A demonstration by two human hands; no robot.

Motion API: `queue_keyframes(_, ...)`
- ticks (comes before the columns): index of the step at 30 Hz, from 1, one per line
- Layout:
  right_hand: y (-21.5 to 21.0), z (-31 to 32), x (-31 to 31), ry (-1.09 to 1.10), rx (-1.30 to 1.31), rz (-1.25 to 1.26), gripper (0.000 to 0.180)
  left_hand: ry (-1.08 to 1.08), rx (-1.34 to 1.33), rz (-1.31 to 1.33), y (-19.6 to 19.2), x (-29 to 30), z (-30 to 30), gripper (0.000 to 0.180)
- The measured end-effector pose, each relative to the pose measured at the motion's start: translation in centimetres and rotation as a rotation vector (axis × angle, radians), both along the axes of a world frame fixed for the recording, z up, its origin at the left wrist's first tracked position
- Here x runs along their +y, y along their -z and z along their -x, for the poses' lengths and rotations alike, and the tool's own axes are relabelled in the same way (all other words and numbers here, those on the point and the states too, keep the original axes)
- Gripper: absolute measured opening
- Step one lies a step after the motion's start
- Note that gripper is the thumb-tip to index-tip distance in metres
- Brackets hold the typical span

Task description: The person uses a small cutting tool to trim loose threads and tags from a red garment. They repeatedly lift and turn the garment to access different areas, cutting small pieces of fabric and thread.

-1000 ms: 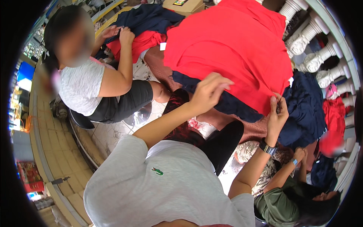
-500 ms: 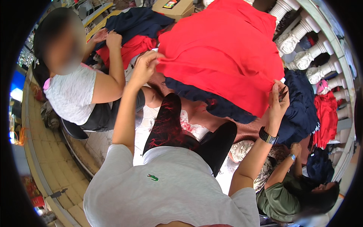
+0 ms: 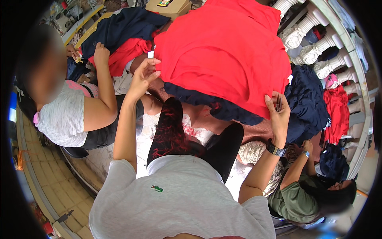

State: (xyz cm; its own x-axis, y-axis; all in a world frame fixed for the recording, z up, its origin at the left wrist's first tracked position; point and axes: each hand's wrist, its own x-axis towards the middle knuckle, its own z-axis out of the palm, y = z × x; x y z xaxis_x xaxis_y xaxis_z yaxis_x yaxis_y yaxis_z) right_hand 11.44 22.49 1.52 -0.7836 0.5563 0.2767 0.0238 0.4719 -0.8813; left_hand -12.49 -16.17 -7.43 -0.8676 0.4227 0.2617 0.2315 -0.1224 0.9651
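Fingers of the R hand (image 3: 279, 115) pinch the near R corner of a wide, bright red, soft knit-looking garment (image 3: 223, 51), w/ a small dark metal-looking tool (image 3: 278, 105) tucked in the same hand. L hand (image 3: 139, 79) is at the garment's L edge, thumb & index apart; can't tell if cloth is b/w them. Garment lies in front of the person, over a crumpled navy cloth (image 3: 223, 108).

Progress, as far as shown: red piece is spread out wide, w/ shallow creases. Loose red threads (image 3: 171, 139) on the person's black trousers (image 3: 225, 145) suggest some trimming is done, prob.; how much is left can't be told.

Textures etc.: small stiff white tag (image 3: 151, 54) near the L hand; reddish-brown textured cover (image 3: 199, 114) under the navy; matte, bunched dark-blue fabric pile (image 3: 304, 103) to the R; smaller red cloth (image 3: 337, 113) past it, hanging in folds. Farther R, ribbed white balusters (image 3: 312, 51) w/ carved bulges. Far side: plain brown cardboard box (image 3: 175, 10). Co-worker in grey (image 3: 65, 115) sits L, co-worker in dark green (image 3: 298, 199) lower R.
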Motion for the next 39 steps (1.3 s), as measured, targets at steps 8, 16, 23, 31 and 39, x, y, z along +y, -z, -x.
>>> queue_keyframes(8,0.7,1.1,-0.2,0.186,0.002,-0.171,0.03,-0.018,0.307,0.088,-5.3,0.0,0.8,0.061)
queue_keyframes(16,-1.4,-0.1,-3.0,-0.09,-0.039,-0.707,0.037,-0.107,0.328,0.303,-1.4,0.0,1.6,0.037)
queue_keyframes(23,-5.8,5.5,3.6,-0.036,0.172,-0.355,0.012,-0.167,0.171,-0.172,-5.4,2.3,6.2,0.014)
queue_keyframes(31,-2.4,11.6,7.5,-0.012,0.107,-0.346,0.02,-0.26,0.031,-0.23,-5.2,4.2,9.4,0.015)
queue_keyframes(39,-7.8,9.0,8.9,0.028,0.06,-0.025,0.034,-0.099,-0.034,0.257,-8.9,1.9,9.2,0.022)
